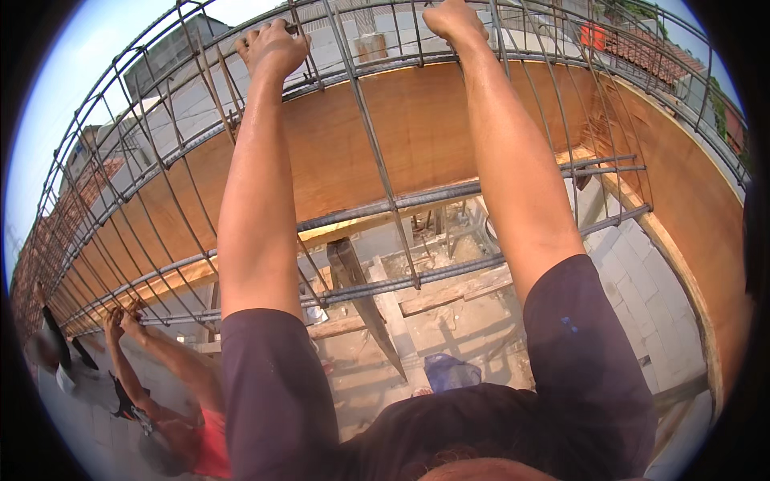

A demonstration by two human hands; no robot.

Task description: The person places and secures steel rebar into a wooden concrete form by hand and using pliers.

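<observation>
Both my arms stretch up and away to a long steel rebar cage [373, 132], made of ribbed long bars with thin stirrups tied across them. My left hand [274, 48] is closed over its upper bars, left of the middle. Further right, my right hand [455, 22] is wrapped in a fist round the top of the cage; its fingertips are hidden. Behind the bars runs a brown plywood form board [361, 136]. The cage's lower bars [417, 276] pass beneath my forearms.
At the lower left, a co-worker in a red shirt [212, 445] grips the cage with both hands; another person [52, 353] stands further along. A wooden post [361, 301], timbers and a blue bag [451, 373] are below. A grey block wall [654, 289] rises at right.
</observation>
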